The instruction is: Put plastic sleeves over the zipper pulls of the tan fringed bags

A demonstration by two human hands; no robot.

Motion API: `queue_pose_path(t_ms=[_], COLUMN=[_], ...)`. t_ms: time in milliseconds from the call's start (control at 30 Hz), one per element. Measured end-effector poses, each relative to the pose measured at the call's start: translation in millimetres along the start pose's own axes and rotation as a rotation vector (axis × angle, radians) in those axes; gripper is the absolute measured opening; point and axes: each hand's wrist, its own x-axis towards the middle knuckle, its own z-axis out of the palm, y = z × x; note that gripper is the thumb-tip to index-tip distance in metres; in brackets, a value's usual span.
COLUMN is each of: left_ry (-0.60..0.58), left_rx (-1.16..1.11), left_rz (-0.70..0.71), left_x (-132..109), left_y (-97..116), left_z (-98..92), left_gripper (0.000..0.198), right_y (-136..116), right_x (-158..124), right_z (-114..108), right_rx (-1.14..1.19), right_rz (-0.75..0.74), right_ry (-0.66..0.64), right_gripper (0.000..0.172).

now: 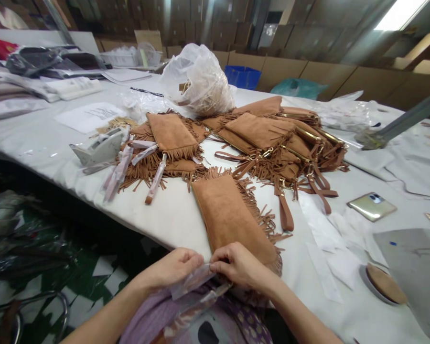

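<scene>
A tan suede fringed bag (231, 217) lies at the near edge of the white table (172, 215), its lower end under my fingers. My left hand (174, 268) and my right hand (238, 265) meet just below it, both pinching a thin clear plastic wrapper (195, 282) that hangs over my lap. Both sets of fingers are closed on the plastic. Behind, a pile of the same fringed bags (272, 138) with straps and gold clasps is spread across the middle of the table, and another stack (170, 138) lies to the left.
A tape dispenser (98, 148) and wrapped straps (155, 179) sit left of the stack. A stuffed clear plastic sack (200, 81) stands at the back. A phone (371, 206) and a roll of tape (383, 284) lie at the right. Cardboard boxes (308, 71) line the far wall.
</scene>
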Motion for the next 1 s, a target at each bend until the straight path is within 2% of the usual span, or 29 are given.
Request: queue_pose_path(t_ms=[100, 267, 333, 500, 633, 833, 1000], left_ry=[-0.088, -0.050, -0.060, -0.171, -0.052, 0.053, 0.138], left_rx=[-0.071, -0.256, -0.286, -0.390, -0.327, -0.401, -0.523], left_rz=[-0.061, -0.111, -0.129, -0.182, -0.119, -0.118, -0.153], left_x=[4, 14, 14, 13, 17, 14, 11], left_y=[-6, -21, -22, -15, -14, -19, -21], left_z=[5.5, 13.4, 11.7, 4.8, 9.0, 24.8, 35.7], left_gripper=[0.041, 0.047, 0.049, 0.044, 0.032, 0.030, 0.032], right_y=[0, 0, 0, 1, 1, 2, 3], right_x=[4, 6, 6, 9, 8, -2, -5], right_z=[1, 5, 7, 7, 4, -5, -5], right_rx=[-0.035, -0.188, -0.255, -0.404, -0.382, -0.031, -0.091], right_rz=[0.008, -0.010, -0.019, -0.056, -0.070, -0.103, -0.130], right_ry=[-0.007, 0.029, 0.036, 0.014, -0.004, -0.024, 0.015], right_gripper=[0.018, 0.020, 0.021, 0.022, 0.025, 0.034, 0.032])
